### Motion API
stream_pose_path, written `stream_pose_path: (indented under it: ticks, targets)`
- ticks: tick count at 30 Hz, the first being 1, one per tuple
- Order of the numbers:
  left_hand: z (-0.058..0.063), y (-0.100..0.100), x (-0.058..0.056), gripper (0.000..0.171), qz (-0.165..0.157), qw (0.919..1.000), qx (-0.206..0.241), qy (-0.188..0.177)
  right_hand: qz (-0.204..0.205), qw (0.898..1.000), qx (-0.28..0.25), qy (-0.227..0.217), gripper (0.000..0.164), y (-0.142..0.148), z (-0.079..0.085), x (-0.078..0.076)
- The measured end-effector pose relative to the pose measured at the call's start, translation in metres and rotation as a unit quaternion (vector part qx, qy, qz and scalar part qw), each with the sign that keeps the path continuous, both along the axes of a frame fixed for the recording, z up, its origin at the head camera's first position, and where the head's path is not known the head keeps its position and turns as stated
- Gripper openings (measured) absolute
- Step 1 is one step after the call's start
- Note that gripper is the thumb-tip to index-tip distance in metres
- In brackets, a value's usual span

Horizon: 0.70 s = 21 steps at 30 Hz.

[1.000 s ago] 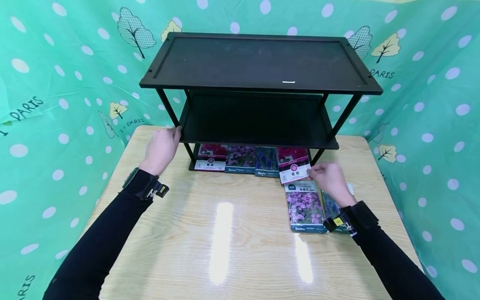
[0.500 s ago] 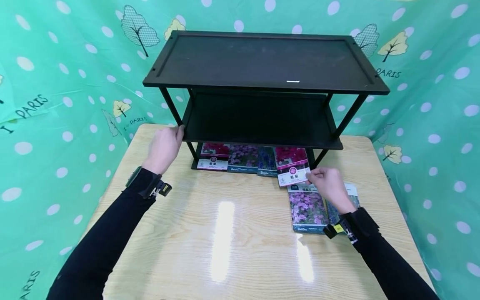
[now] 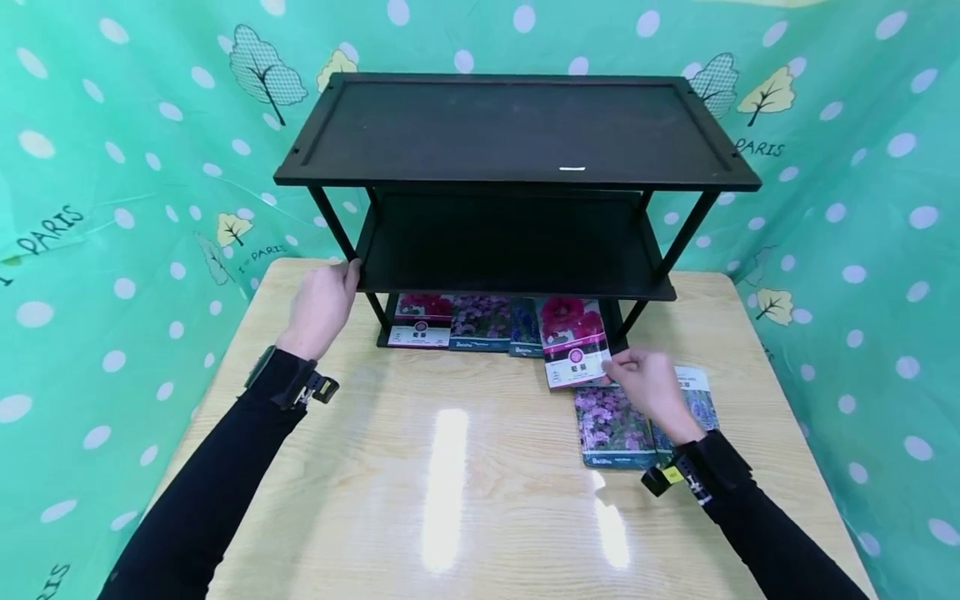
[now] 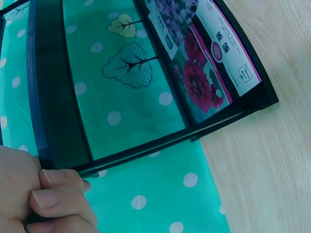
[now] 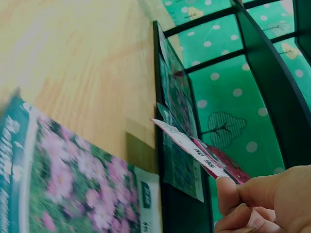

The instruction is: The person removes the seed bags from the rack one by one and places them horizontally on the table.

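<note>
My right hand [image 3: 651, 387] pinches the lower right corner of a seed packet with red flowers [image 3: 574, 343], between thumb and fingers. That packet is tilted above the bottom tier's front edge and overlaps a blue-flower packet [image 3: 525, 329]. In the right wrist view it appears nearly edge-on. At the left, my left hand [image 3: 318, 308] grips the black shelf rack [image 3: 517, 129] at the middle tier's front corner; curled fingers [image 4: 63, 194] show there in the left wrist view. Another red-flower packet [image 3: 422, 321] and a purple-flower packet [image 3: 482, 323] lie on the bottom tier, partly hidden by the tier above.
On the wooden table [image 3: 360, 467], a pink-purple flower packet [image 3: 611, 425] and a blue-flower packet [image 3: 701, 400] lie partly beneath my right hand and wrist. A green dotted curtain [image 3: 112, 208] stands behind and on both sides of the table.
My right hand has drawn the red-flower packet toward me and slightly left, further over the bottom tier's front edge. My left hand keeps its grip on the rack.
</note>
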<state>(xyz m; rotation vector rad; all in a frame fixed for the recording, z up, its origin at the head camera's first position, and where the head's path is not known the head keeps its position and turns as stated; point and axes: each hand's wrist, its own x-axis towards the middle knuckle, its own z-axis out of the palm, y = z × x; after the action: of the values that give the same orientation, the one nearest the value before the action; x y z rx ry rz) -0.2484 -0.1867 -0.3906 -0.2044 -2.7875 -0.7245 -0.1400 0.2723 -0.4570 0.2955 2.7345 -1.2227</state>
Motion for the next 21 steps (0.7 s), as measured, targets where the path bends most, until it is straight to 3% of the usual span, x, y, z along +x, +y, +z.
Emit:
stream_pose_path:
  ticks: [5,13,21]
  targets:
    - [0.001,-0.003,0.003,0.053,0.006,1.0000,-0.001,0.005,-0.003,1.000,-0.013,-0.014,0.025,-0.010,0.000,0.004]
    - [0.000,0.000,0.004,0.051,-0.011,0.9995,-0.009,0.027,-0.007,0.999,-0.027,-0.022,0.024,-0.012,-0.007,0.020]
    - [0.000,-0.002,0.005,0.052,0.002,0.9998,-0.008,0.020,-0.002,1.000,-0.027,-0.013,0.024,-0.011,-0.006,0.029]
